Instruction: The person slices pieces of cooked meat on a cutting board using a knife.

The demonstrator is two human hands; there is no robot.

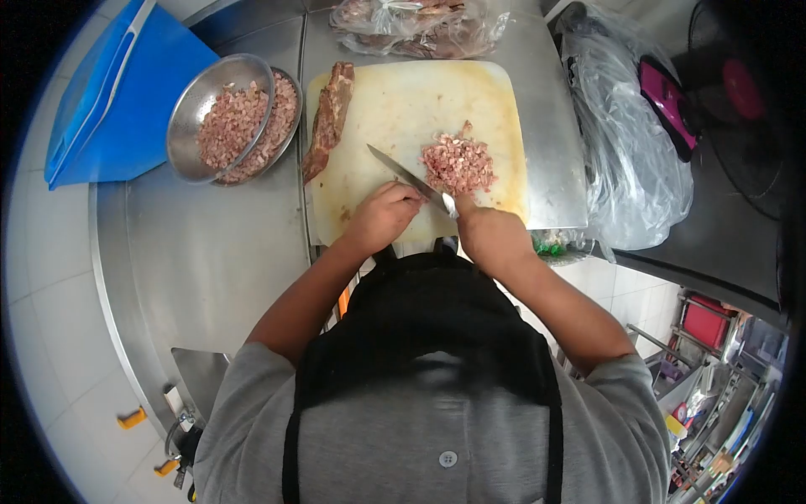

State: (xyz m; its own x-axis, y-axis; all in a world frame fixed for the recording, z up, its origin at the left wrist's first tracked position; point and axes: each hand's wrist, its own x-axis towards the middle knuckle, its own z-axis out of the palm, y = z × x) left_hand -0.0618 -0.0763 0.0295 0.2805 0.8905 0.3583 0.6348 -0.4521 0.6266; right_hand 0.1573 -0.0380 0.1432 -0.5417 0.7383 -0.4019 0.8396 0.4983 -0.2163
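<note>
My right hand point(494, 238) is closed around the handle of a knife point(401, 171), whose blade points up and left over a cutting board point(395, 101). Beside the blade, my left hand point(388, 216) has its fingers bent together at the board's near edge; a small bit of meat seems to be under the fingertips, mostly hidden. A pile of chopped meat point(459, 164) lies right of the blade. Along the board's left edge rests a long dark piece of meat point(330, 118).
At the left, a metal colander point(181, 134) with chopped meat overlaps another bowl point(295, 126), beside a blue container point(143, 101). Bagged meat point(420, 29) lies beyond the board. Clear plastic bags point(625, 151) and a pink and black object point(666, 101) are at the right.
</note>
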